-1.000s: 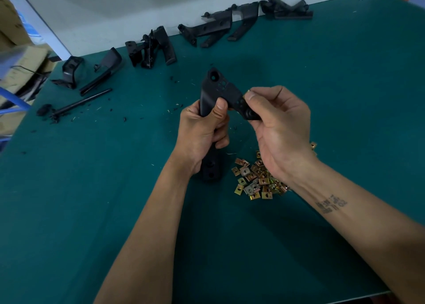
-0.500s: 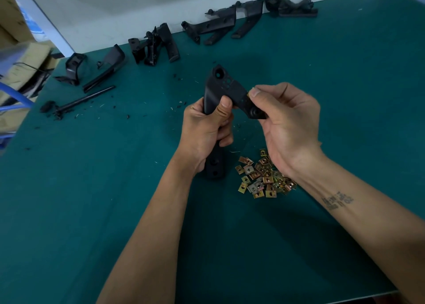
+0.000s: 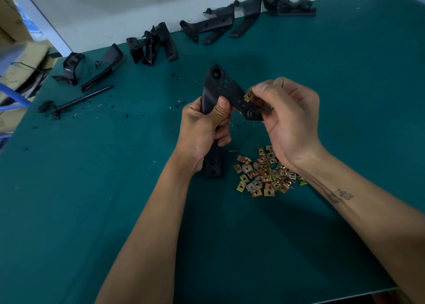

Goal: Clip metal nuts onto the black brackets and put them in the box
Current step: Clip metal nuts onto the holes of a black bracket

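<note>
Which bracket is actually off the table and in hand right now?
The black bracket at center: left hand grips its stem while right hand pinches a metal nut at its edge. The other brackets lie untouched along the far edge.

So the bracket point(image 3: 220, 90) is held up over the middle of the table point(image 3: 92, 211), left hand point(image 3: 202, 129) around its stem, right hand point(image 3: 292, 119) at its right edge with a nut point(image 3: 248, 96) touching it there. The nut pile point(image 3: 266, 172) lies on the table below the right wrist. More brackets point(image 3: 213, 25) line the far edge, with a rod point(image 3: 82, 99) at far left.
</note>
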### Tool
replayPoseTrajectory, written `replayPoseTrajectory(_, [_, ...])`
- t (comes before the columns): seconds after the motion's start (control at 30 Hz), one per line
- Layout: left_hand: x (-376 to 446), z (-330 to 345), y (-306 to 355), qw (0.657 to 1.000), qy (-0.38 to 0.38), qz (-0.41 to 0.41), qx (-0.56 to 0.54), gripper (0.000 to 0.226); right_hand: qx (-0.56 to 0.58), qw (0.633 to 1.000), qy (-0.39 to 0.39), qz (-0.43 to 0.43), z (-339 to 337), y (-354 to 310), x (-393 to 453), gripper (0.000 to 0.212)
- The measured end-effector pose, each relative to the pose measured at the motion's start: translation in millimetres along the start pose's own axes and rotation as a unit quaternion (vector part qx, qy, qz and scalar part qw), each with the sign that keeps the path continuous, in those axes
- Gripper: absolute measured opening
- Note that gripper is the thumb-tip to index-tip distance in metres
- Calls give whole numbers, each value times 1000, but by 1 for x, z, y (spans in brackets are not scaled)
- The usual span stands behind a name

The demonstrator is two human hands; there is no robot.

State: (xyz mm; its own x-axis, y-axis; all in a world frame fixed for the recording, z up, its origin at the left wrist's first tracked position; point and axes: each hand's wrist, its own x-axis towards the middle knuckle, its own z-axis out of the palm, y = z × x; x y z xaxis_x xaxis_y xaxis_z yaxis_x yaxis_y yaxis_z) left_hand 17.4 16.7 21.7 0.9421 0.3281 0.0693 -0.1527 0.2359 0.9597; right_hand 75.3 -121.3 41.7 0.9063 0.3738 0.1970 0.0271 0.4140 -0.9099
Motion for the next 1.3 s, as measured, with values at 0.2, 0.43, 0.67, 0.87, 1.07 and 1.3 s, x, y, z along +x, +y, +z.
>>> replayPoseTrajectory(0.2, [1, -1, -2, 1000, 15, 1, 7, 30, -27, 998, -50, -17, -5, 1, 3, 25])
replayPoseTrajectory(0.43, [2, -3, -3, 999, 32, 3, 5, 30, -88, 991, -101, -22, -15, 5, 11, 37])
replayPoseTrajectory(0.67, [6, -8, -7, 998, 52, -42, 2, 29, -377, 912, -128, -95, -39, -11, 24, 30])
replayPoseTrajectory(0.87, [8, -14, -9, 997, 41, -62, -24, 30, -575, 754, -311, 59, -53, -24, 29, 14])
replayPoseTrajectory(1.07, [10, -16, -12, 997, 34, -66, -31, 30, -602, 713, -347, 99, -44, -23, 23, 14])
replayPoseTrajectory(1.3, [11, -15, -12, 996, 32, -72, -32, 29, -609, 693, -371, 103, -40, -23, 19, 19])
